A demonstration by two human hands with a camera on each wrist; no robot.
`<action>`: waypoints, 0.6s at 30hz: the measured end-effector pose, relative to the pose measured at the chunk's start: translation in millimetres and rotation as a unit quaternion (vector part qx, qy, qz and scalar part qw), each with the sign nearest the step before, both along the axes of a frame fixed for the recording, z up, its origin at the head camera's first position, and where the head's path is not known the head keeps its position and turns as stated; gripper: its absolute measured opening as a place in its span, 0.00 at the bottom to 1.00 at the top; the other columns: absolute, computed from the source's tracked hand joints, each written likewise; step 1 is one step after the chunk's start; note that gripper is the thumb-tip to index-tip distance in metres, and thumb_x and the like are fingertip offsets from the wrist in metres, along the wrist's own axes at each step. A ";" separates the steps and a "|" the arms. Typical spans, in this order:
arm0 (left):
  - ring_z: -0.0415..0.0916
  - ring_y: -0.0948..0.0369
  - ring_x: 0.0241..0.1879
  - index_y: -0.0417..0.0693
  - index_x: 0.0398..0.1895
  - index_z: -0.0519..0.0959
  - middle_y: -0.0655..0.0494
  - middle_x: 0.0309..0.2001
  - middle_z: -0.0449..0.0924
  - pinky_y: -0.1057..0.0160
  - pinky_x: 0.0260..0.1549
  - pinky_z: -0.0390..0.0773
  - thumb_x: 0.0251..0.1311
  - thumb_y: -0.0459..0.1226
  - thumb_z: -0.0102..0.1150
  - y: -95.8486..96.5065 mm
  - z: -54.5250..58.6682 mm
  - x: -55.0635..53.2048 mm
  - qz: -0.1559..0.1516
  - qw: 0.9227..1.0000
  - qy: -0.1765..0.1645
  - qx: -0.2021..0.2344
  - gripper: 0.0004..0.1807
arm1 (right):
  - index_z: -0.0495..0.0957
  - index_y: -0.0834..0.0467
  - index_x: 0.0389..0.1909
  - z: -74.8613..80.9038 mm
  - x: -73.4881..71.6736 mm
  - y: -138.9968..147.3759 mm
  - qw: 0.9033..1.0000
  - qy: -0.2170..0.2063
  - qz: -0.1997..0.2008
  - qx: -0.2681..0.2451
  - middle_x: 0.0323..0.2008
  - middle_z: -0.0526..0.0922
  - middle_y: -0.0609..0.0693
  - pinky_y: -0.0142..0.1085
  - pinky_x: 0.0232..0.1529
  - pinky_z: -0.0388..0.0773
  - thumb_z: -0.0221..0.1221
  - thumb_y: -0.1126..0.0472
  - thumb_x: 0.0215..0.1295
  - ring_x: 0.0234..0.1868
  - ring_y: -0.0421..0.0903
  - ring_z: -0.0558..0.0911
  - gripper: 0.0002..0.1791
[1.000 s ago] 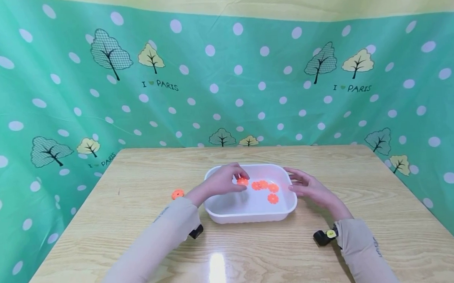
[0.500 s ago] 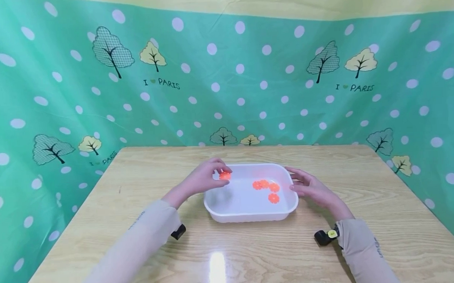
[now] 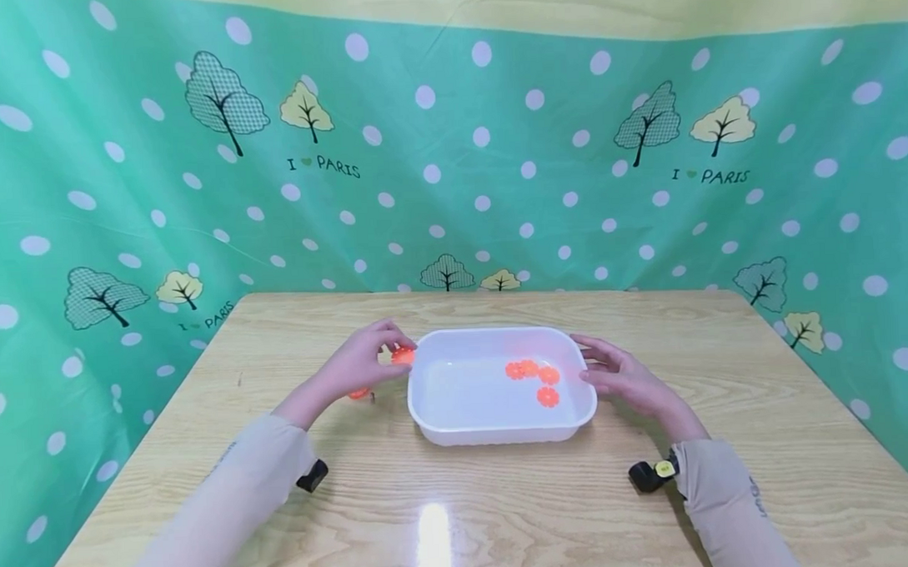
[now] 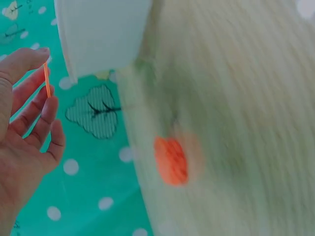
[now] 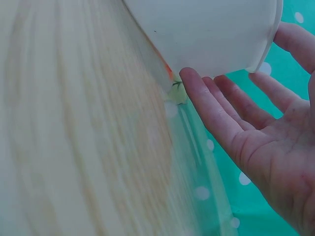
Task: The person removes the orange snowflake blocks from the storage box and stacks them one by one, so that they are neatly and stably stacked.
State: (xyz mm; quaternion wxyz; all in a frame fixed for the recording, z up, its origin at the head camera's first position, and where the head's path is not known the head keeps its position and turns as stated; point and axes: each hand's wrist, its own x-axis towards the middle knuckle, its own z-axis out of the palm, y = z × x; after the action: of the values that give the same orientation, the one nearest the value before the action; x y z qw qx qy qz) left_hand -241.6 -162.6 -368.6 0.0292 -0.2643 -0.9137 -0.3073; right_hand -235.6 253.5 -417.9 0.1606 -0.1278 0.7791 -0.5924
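Observation:
My left hand [image 3: 355, 362] is just past the left end of the white plastic tray [image 3: 504, 437]. It pinches a thin orange flower-shaped disc [image 3: 404, 356] between thumb and fingertips; the left wrist view has this disc edge-on. Below that hand, another orange disc [image 4: 171, 161] lies on the table, partly hidden in the head view. Several similar orange discs [image 3: 548, 397] sit inside the tray toward its right side. At the tray's right end, my right hand [image 3: 626, 382] touches the wall and rim with fairly straight fingers.
A wood-grain table [image 3: 537, 514] carries everything, with a bright light reflection near its front. Green dotted cloth [image 3: 452, 217] with printed trees hangs behind and at both sides. A small black camera [image 3: 644, 475] is strapped on the right wrist.
My left hand has lifted an orange disc from inside the tray and carried it left, out over the tray's left end. The right hand and the tray have stayed in place.

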 end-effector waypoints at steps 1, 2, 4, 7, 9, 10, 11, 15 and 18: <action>0.72 0.60 0.39 0.48 0.41 0.81 0.59 0.38 0.74 0.54 0.40 0.75 0.48 0.40 0.65 -3.9 -1.4 0.8 0.003 1.000 0.002 -0.003 0.15 | 0.54 0.52 0.68 -0.1 -0.1 0.3 1.000 -0.001 0.001 -0.004 0.62 0.62 0.63 0.40 0.47 0.76 0.56 0.59 0.61 0.58 0.56 0.68 0.35; 0.72 0.60 0.39 0.48 0.41 0.81 0.59 0.39 0.74 0.54 0.40 0.74 0.48 0.40 0.65 -7.9 -3.0 1.6 0.006 1.000 0.002 -0.007 0.15 | 0.53 0.53 0.68 -0.1 -0.1 0.5 1.000 -0.003 0.001 -0.007 0.62 0.61 0.63 0.40 0.47 0.76 0.56 0.60 0.61 0.57 0.56 0.69 0.35; 0.71 0.60 0.39 0.47 0.41 0.81 0.58 0.39 0.74 0.55 0.39 0.74 0.48 0.40 0.64 -15.5 -5.5 3.8 0.014 1.000 -0.002 -0.011 0.15 | 0.53 0.53 0.68 0.1 0.2 0.7 1.000 -0.004 0.003 -0.007 0.62 0.61 0.63 0.40 0.47 0.76 0.56 0.60 0.61 0.57 0.55 0.69 0.35; 0.71 0.59 0.39 0.46 0.42 0.80 0.58 0.39 0.74 0.56 0.39 0.74 0.48 0.39 0.64 -25.6 -9.2 7.0 0.026 0.999 -0.015 -0.011 0.16 | 0.53 0.53 0.68 1.0 1.1 0.4 1.000 -0.004 0.002 -0.006 0.62 0.61 0.63 0.39 0.47 0.76 0.56 0.60 0.61 0.56 0.54 0.70 0.35; 0.71 0.59 0.39 0.45 0.42 0.80 0.58 0.39 0.74 0.57 0.39 0.74 0.47 0.38 0.64 -31.6 -11.7 8.4 0.031 0.999 -0.022 -0.012 0.16 | 0.53 0.52 0.68 1.6 1.5 0.2 1.000 -0.004 0.000 -0.005 0.62 0.61 0.63 0.39 0.47 0.76 0.56 0.60 0.61 0.56 0.54 0.70 0.35; 0.71 0.59 0.39 0.45 0.43 0.80 0.58 0.39 0.74 0.58 0.39 0.74 0.47 0.38 0.64 -34.3 -13.1 8.7 0.033 0.999 -0.024 -0.012 0.17 | 0.53 0.52 0.68 1.8 1.6 0.2 1.000 -0.005 0.000 -0.004 0.62 0.61 0.63 0.39 0.47 0.76 0.56 0.60 0.61 0.56 0.54 0.69 0.35; 0.71 0.59 0.39 0.45 0.43 0.80 0.58 0.39 0.74 0.58 0.39 0.74 0.47 0.37 0.64 -36.7 -14.3 9.0 0.034 0.999 -0.025 -0.013 0.17 | 0.53 0.52 0.68 2.0 1.6 0.1 1.000 -0.005 0.000 -0.004 0.62 0.61 0.63 0.39 0.47 0.76 0.56 0.60 0.61 0.57 0.55 0.69 0.35; 0.71 0.59 0.39 0.44 0.42 0.80 0.58 0.38 0.74 0.60 0.37 0.73 0.47 0.36 0.64 -45.3 -20.0 8.2 0.038 0.999 -0.022 -0.020 0.16 | 0.53 0.52 0.68 2.3 1.5 0.2 1.000 -0.006 -0.001 -0.001 0.62 0.61 0.63 0.40 0.47 0.76 0.56 0.60 0.61 0.57 0.56 0.68 0.35; 0.71 0.59 0.38 0.44 0.42 0.80 0.57 0.38 0.74 0.61 0.36 0.73 0.47 0.35 0.64 -50.3 -23.8 7.3 0.038 0.999 -0.024 -0.029 0.16 | 0.53 0.52 0.68 2.6 1.6 0.3 1.000 -0.005 0.000 0.000 0.62 0.61 0.63 0.40 0.48 0.76 0.56 0.59 0.61 0.57 0.56 0.68 0.35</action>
State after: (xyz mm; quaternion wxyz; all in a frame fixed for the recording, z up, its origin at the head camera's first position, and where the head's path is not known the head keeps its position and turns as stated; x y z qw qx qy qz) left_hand -234.3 -212.9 -392.3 0.0114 -0.2228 -0.9321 -0.2853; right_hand -234.1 253.9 -415.3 0.1647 -0.1251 0.7780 -0.5932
